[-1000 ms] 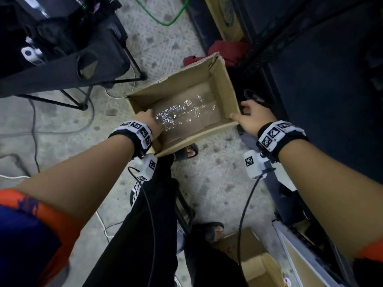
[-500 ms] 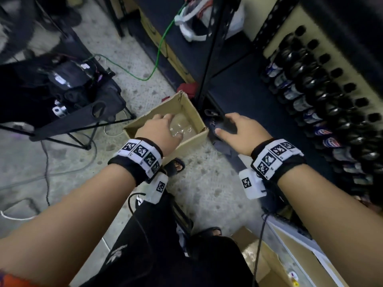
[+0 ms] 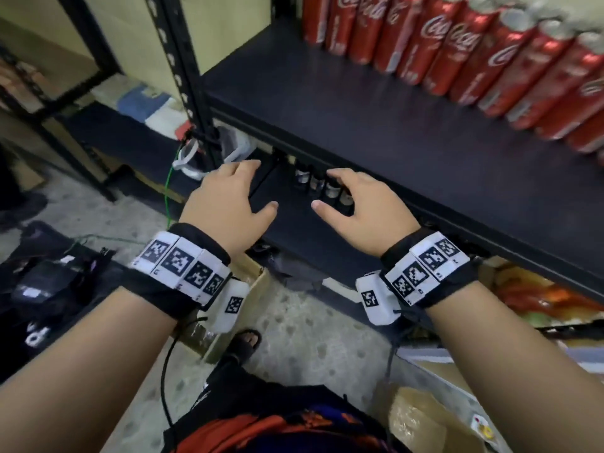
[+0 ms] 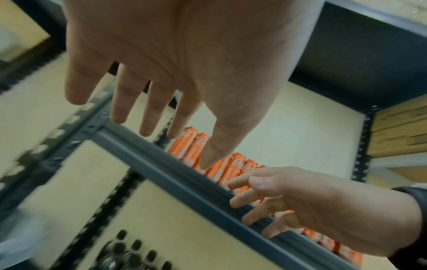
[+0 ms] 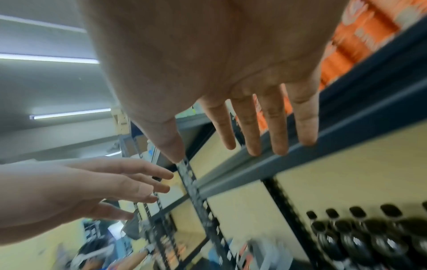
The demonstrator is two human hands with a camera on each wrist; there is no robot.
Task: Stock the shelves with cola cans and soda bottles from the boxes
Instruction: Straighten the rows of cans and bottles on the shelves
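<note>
A row of red cola cans stands at the back of a dark shelf board; they also show as orange-red cans in the left wrist view. Dark soda bottles stand on the shelf below, seen too as bottles in the right wrist view. My left hand and right hand hover side by side in front of the shelf edge, palms down, fingers spread and holding nothing. A corner of the cardboard box shows under my left wrist.
A black upright post of the rack stands left of the shelf. A white bag hangs by the post. Another cardboard box lies on the speckled floor at lower right. Black gear sits at the left.
Both hands have let go of the cardboard box on the floor and risen to the front of the shelves. The view has lifted from the box to the cans.
</note>
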